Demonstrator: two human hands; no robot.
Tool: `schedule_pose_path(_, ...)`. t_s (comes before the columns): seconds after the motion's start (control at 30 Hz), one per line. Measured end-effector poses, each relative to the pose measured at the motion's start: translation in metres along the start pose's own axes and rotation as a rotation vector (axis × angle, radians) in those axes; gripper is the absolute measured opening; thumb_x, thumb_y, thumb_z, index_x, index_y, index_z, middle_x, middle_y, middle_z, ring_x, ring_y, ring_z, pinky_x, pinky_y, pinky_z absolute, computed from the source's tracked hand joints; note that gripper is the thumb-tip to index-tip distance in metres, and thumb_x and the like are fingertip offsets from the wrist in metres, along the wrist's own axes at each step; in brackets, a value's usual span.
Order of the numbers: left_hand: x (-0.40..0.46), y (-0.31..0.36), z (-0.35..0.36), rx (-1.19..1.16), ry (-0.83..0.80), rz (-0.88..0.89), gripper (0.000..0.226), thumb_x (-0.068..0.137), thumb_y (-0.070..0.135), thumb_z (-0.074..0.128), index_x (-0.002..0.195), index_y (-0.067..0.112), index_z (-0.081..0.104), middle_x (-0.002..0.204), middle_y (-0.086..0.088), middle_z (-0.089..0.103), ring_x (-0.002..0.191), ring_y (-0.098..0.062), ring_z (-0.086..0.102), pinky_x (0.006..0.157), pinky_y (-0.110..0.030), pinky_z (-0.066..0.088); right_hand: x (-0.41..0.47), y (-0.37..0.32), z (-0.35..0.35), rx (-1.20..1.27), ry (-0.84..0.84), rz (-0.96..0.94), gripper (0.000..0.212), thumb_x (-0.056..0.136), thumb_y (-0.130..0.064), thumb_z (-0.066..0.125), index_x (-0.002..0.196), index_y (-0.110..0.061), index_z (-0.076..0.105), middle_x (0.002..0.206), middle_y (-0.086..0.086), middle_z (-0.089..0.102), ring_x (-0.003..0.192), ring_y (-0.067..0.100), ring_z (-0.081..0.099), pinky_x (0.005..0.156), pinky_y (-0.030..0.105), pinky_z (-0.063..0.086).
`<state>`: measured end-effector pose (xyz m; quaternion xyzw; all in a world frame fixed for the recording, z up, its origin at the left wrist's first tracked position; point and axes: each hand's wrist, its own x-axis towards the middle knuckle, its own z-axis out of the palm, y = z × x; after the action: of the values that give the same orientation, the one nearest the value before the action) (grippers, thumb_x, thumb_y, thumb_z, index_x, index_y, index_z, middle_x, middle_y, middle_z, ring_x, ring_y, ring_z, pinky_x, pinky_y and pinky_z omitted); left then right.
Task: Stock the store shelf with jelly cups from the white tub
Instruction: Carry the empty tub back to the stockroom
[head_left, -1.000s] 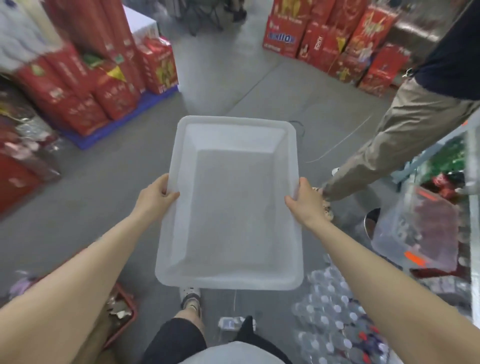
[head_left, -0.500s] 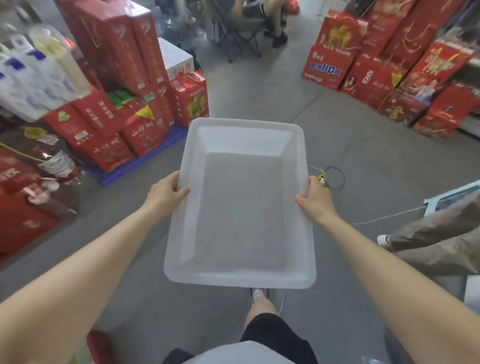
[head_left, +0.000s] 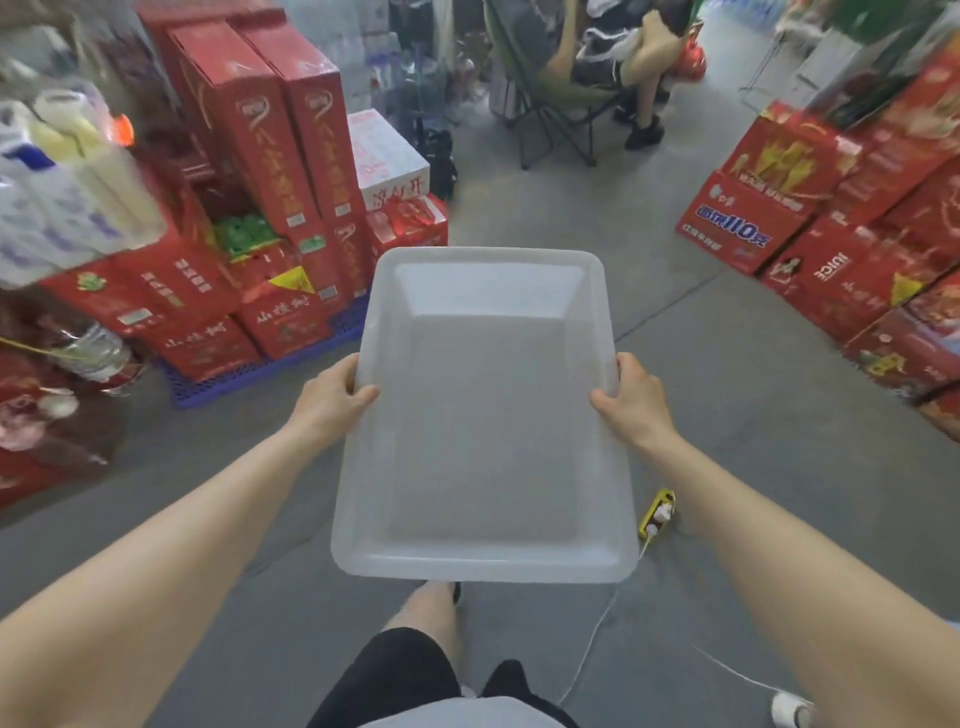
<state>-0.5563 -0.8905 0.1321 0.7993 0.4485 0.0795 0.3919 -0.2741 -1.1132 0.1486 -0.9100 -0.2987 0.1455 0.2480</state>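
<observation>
One white tub (head_left: 483, 415), nothing inside it. Two hands on it: the left hand (head_left: 332, 400) and the right hand (head_left: 631, 397), one at each long side. One yellow power strip (head_left: 657, 514) on the floor. One folding chair (head_left: 550, 104) at the far end, with one seated person (head_left: 623, 57). One blue pallet (head_left: 249, 369) under the left stack. The red cartons (head_left: 260, 130) on both sides are too many and too blurred to count.
</observation>
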Motion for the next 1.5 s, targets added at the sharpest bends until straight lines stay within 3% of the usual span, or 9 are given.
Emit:
schedule_pose_path(0.33,0.256,0.071,-0.023,0.002,0.031,-0.032,0.041,0.089,0.023,0.058,0.130,0.027,0.052,0.107,0.006,0.066,0.092,-0.017,0.060,0.077,-0.031,0.044,0.279,-0.063,-0.019,-0.029,-0.020,-0.044,0.028,0.080,-0.018,0.062,0.106,-0.010,0.054,0.091,0.009,0.067,0.085,0.035,0.061,0.071,0.037,0.046)
schedule_pose_path(0.53,0.397,0.108,-0.033,-0.030,0.044,-0.064,0.039,0.089,0.027,0.056,0.127,0.033,0.052,0.108,0.010,0.065,0.096,-0.017,0.062,0.083,-0.036,0.052,0.440,-0.093,-0.025,-0.064,-0.054,-0.097,0.027,0.082,-0.017,0.062,0.107,-0.010,0.054,0.089,0.008,0.065,0.085,0.035,0.061,0.068,0.034,0.039)
schedule_pose_path(0.6,0.449,0.117,-0.032,-0.053,0.070,-0.084,0.038,0.091,0.027,0.056,0.128,0.032,0.051,0.108,0.012,0.063,0.097,-0.015,0.061,0.081,-0.032,0.050,0.504,-0.101,-0.019,-0.073,-0.076,-0.122,0.026,0.082,-0.018,0.062,0.105,-0.011,0.053,0.090,0.009,0.065,0.085,0.035,0.061,0.068,0.036,0.042)
schedule_pose_path(0.77,0.564,0.132,-0.024,-0.095,0.186,-0.178,0.043,0.090,0.023,0.058,0.132,0.026,0.050,0.107,0.011,0.060,0.096,-0.014,0.057,0.084,-0.030,0.046,0.663,-0.134,0.004,-0.112,-0.160,-0.227,0.033,0.084,-0.019,0.063,0.113,-0.011,0.052,0.098,0.011,0.066,0.092,0.034,0.061,0.070,0.032,0.033)
schedule_pose_path(0.9,0.636,0.143,-0.026,-0.133,0.236,-0.267,0.043,0.090,0.023,0.058,0.132,0.026,0.049,0.107,0.010,0.061,0.098,-0.017,0.058,0.084,-0.032,0.047,0.777,-0.168,0.020,-0.183,-0.231,-0.299,0.038,0.083,-0.023,0.064,0.117,-0.012,0.050,0.102,0.012,0.066,0.096,0.036,0.061,0.074,0.037,0.040)
schedule_pose_path(1.07,0.712,0.135,-0.043,-0.159,0.281,-0.386,0.037,0.089,0.025,0.056,0.126,0.027,0.051,0.099,0.007,0.064,0.095,-0.020,0.062,0.078,-0.034,0.047,0.882,-0.221,0.059,-0.219,-0.330,-0.352,0.038,0.084,-0.025,0.064,0.117,-0.015,0.048,0.101,0.010,0.066,0.097,0.036,0.059,0.075,0.037,0.039)
schedule_pose_path(1.17,0.761,0.117,-0.060,-0.164,0.283,-0.431,0.035,0.087,0.025,0.057,0.122,0.027,0.052,0.105,0.004,0.066,0.098,-0.023,0.062,0.081,-0.036,0.048,0.929,-0.252,0.090,-0.237,-0.382,-0.364,0.040,0.085,-0.028,0.063,0.119,-0.017,0.046,0.102,0.009,0.065,0.100,0.036,0.058,0.078,0.038,0.041)
schedule_pose_path(1.33,0.841,0.083,-0.084,-0.114,0.246,-0.477,0.053,0.085,0.023,0.058,0.136,0.021,0.043,0.124,-0.004,0.061,0.112,-0.027,0.057,0.093,-0.039,0.046,0.998,-0.300,0.135,-0.293,-0.419,-0.370,0.047,0.087,-0.031,0.064,0.126,-0.016,0.043,0.111,0.012,0.064,0.104,0.038,0.058,0.076,0.039,0.042)
schedule_pose_path(1.5,0.909,0.053,-0.099,-0.108,0.267,-0.544,0.056,0.087,0.020,0.057,0.140,0.020,0.036,0.125,-0.009,0.057,0.115,-0.029,0.053,0.093,-0.042,0.044,1.062,-0.345,0.182,-0.341,-0.493,-0.364,0.046,0.087,-0.030,0.063,0.126,-0.016,0.042,0.111,0.011,0.064,0.103,0.037,0.057,0.078,0.040,0.043)
